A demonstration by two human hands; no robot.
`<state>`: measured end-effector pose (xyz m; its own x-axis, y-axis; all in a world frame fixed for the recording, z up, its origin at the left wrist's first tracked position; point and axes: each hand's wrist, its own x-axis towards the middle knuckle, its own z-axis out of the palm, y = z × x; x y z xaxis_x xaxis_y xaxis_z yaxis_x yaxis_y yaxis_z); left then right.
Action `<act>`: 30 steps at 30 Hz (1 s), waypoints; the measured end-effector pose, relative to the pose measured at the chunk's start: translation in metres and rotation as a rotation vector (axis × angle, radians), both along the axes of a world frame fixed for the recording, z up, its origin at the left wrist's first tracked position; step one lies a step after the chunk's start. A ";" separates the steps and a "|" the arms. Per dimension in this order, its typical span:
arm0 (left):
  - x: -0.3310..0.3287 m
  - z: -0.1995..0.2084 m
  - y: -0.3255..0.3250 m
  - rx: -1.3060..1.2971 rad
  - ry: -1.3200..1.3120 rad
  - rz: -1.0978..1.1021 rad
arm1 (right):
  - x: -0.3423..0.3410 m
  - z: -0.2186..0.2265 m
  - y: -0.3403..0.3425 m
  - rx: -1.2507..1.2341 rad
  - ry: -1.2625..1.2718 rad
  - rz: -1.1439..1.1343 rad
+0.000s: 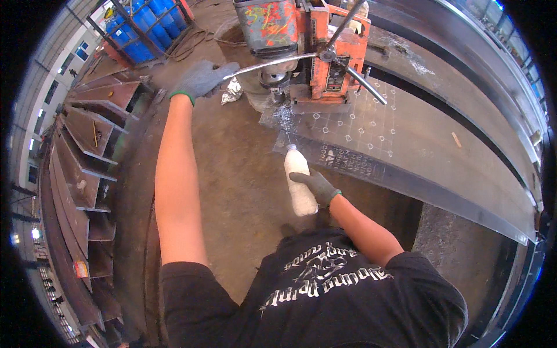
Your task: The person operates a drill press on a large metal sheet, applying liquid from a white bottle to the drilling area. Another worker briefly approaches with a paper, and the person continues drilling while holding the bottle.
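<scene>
My left hand (202,80), in a grey glove, is closed at the end of a long metal feed handle (272,62) of an orange magnetic drill (316,52). The drill stands on a steel beam (418,142) with chalk circles and grid lines. In my gloved right hand (316,185) is a plastic bottle (297,180) of whitish liquid, tilted with its neck toward the drill. A thin spray (284,120) of liquid runs between the bottle's tip and the cutter (275,80) at the beam's near end.
Several steel beams (87,136) lie stacked along the left. Blue gas cylinders (145,32) stand in a rack at the far left. A crumpled foil piece (232,91) lies near the drill. Further long beams (458,69) stretch across the right.
</scene>
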<state>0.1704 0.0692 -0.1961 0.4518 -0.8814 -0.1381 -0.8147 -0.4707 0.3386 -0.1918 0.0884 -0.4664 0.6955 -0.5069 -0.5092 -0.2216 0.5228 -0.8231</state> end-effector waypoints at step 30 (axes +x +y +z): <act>0.009 -0.012 -0.004 -0.024 0.044 -0.002 | 0.000 -0.024 -0.003 -0.094 0.056 0.022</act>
